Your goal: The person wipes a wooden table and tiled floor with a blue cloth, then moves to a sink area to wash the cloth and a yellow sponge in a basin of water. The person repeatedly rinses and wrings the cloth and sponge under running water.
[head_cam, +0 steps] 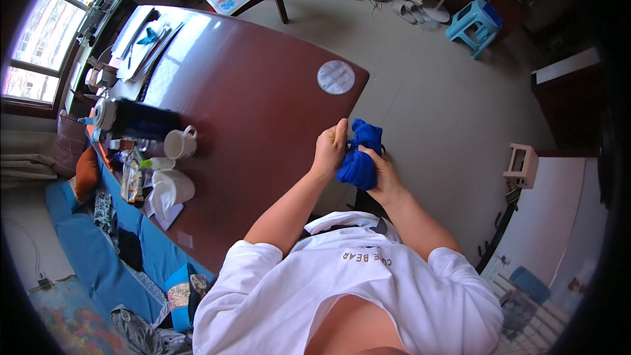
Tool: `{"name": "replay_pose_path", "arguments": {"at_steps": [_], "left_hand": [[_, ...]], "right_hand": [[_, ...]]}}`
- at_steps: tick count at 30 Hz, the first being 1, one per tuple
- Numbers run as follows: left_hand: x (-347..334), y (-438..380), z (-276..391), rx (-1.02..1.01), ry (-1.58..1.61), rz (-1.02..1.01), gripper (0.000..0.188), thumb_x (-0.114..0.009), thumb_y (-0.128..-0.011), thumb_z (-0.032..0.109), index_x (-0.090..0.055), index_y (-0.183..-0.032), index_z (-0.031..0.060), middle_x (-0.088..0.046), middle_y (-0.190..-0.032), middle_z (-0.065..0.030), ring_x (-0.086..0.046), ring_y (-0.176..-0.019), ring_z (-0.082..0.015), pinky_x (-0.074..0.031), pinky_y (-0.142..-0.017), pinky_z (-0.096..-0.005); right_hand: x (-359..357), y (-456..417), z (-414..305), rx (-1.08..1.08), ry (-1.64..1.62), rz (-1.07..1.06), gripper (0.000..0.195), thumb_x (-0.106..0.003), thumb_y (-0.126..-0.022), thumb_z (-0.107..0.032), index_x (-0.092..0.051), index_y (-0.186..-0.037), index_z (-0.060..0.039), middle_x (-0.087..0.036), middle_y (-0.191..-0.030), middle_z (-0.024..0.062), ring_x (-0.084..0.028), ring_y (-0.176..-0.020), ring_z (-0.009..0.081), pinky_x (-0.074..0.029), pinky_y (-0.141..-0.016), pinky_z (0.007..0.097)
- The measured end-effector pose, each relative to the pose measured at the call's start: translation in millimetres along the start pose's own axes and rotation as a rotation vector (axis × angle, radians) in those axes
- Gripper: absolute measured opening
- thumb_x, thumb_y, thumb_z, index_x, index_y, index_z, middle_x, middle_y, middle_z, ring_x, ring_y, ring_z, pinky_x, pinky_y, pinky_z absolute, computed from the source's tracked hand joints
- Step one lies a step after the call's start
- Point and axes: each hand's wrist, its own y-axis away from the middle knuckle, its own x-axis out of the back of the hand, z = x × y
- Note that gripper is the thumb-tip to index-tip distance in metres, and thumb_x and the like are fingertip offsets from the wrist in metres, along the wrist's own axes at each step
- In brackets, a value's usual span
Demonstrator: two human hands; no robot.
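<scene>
A bundled blue cloth [359, 165] is in front of my body, just off the right edge of the brown table [256, 123]. My right hand [384, 175] grips its lower right side, with the thumb laid across the fabric. My left hand [331, 148] is at the cloth's left side, thumb pointing up and fingers curled; a dark strip shows between it and the cloth. Whether its hidden fingers hold that strip, I cannot tell. On the table's far right corner lies a round pale mat [335, 77].
Along the table's left side stand a dark thermos [143, 118], a white mug [180, 143] and a white tissue holder [172, 190]. Papers [148, 49] lie at the far left. A blue plastic stool [475, 24] stands on the floor at upper right, and a blue sofa [93, 251] at lower left.
</scene>
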Motion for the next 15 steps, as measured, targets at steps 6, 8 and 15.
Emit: {"name": "replay_pose_path", "arguments": {"at_steps": [6,8,15], "left_hand": [[-71.4,-94.5,51.7,-0.104,-0.428,0.079,0.040,-0.045,-0.092,0.033,-0.060,-0.078,-0.0015,-0.052,-0.057,-0.0054,-0.043,-0.055,-0.0080,-0.040,-0.052,-0.0266],[-85.2,-120.2,66.4,-0.081,-0.416,0.130,0.035,-0.046,-0.092,0.029,-0.062,-0.085,-0.0015,-0.056,-0.059,-0.0108,-0.047,-0.055,-0.0107,-0.042,-0.053,-0.0288],[-79.2,-200.4,72.3,-0.060,-0.439,0.357,0.033,-0.046,-0.092,0.027,-0.061,-0.085,-0.0011,-0.057,-0.062,-0.0108,-0.048,-0.056,-0.0107,-0.043,-0.055,-0.0282]], "right_hand": [[17.4,-70.5,-126.0,-0.076,0.169,0.023,0.040,-0.061,-0.081,-0.023,-0.045,-0.114,-0.0057,-0.055,-0.096,0.0037,-0.057,-0.084,0.0126,-0.049,-0.074,0.0277],[14.0,-92.5,-166.0,-0.163,0.244,-0.006,0.049,-0.063,-0.080,-0.022,-0.043,-0.123,-0.0100,-0.053,-0.100,0.0031,-0.055,-0.089,0.0133,-0.048,-0.077,0.0298],[-9.4,-187.8,-228.8,-0.324,0.419,-0.152,0.051,-0.062,-0.080,-0.022,-0.039,-0.124,-0.0089,-0.052,-0.101,0.0039,-0.054,-0.091,0.0146,-0.046,-0.081,0.0325]]}}
